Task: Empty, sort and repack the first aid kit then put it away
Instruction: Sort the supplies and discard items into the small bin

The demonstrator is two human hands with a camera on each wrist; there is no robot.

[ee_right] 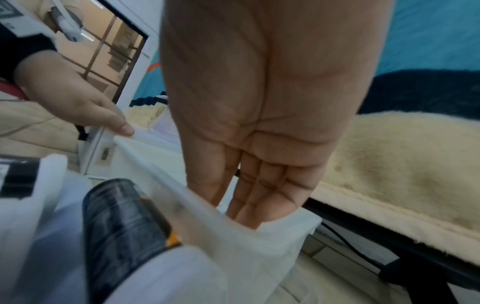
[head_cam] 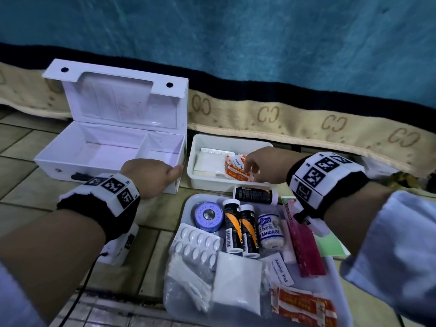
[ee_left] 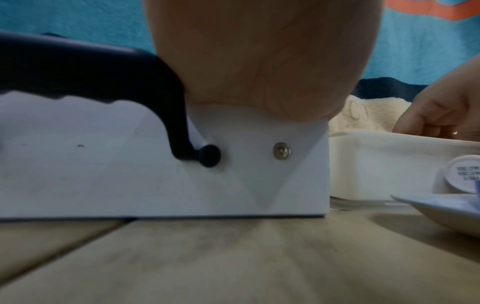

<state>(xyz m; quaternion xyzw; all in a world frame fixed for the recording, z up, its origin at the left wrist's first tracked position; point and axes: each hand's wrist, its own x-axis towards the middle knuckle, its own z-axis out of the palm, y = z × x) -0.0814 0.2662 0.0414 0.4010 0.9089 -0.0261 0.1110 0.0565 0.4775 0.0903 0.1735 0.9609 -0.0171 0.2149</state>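
head: white kit box (head_cam: 111,147) open, empty

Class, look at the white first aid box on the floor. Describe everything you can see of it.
The first aid box is white, seemingly stiff card or plastic, standing open on the tiled floor. Its hinged lid is upright, with a recessed panel and two dark studs. Inside, a divider forms a large and a small compartment, both empty. A black handle and a metal snap sit on the front. The left hand rests on its front right corner.

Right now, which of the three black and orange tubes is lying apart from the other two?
The tube lying crosswise against the small white bin; the other two lie side by side in the tray.
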